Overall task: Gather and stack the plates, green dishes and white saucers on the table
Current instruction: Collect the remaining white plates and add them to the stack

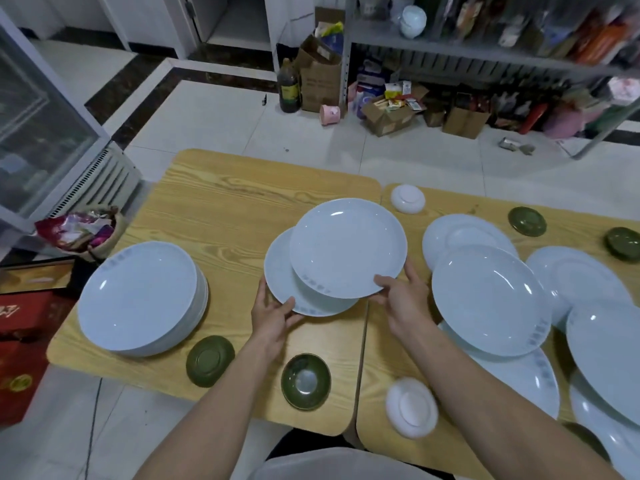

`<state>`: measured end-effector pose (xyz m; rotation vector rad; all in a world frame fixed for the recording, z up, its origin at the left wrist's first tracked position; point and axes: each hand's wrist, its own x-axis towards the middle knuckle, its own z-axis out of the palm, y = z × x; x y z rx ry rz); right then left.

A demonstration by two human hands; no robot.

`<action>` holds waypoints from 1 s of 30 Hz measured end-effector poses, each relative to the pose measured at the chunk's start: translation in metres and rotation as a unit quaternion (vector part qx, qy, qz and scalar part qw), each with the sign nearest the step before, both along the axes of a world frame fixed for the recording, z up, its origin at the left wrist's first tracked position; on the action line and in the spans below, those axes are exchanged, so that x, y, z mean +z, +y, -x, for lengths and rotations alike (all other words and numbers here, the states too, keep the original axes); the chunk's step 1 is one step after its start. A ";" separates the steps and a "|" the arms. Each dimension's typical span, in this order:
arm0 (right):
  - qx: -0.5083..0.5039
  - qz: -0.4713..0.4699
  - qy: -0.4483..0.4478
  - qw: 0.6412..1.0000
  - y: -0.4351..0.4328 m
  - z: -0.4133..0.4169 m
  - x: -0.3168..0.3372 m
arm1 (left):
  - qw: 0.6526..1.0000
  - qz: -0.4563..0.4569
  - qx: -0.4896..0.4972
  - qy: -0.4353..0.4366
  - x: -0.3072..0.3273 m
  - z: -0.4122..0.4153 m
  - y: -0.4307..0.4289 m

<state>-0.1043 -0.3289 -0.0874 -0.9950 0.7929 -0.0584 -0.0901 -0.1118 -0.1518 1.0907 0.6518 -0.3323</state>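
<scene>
My right hand (pixel 403 296) grips the near rim of a pale blue plate (pixel 348 245), held over a second plate (pixel 282 275) whose near rim my left hand (pixel 273 315) holds. A stack of plates (pixel 138 296) stands at the left of the table. Several loose plates (pixel 488 299) overlap on the right. Green dishes lie near the front edge, one upside down (pixel 209 360) and one upright (pixel 305 381), with two more (pixel 527 221) at the far right. White saucers lie upside down near the front (pixel 411 407) and at the back (pixel 408 198).
Two wooden tables (pixel 221 209) stand pushed together with a seam between them. A basket of wrappers (pixel 81 233) sits off the left corner. A glass-door cooler is at far left. Boxes, a bottle and shelves line the floor beyond.
</scene>
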 end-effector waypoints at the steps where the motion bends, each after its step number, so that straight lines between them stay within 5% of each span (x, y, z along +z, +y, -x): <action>1: 0.006 -0.002 0.006 1.000 0.003 -0.002 -0.002 | 1.000 -0.001 0.000 0.001 -0.002 -0.002 0.002; 14: 0.019 0.014 0.072 0.997 0.045 -0.021 -0.042 | 0.999 -0.036 -0.025 0.023 -0.018 -0.023 0.020; 30: 0.068 0.255 0.139 0.955 0.051 -0.031 -0.054 | 0.998 -0.055 -0.028 0.028 -0.028 -0.025 0.024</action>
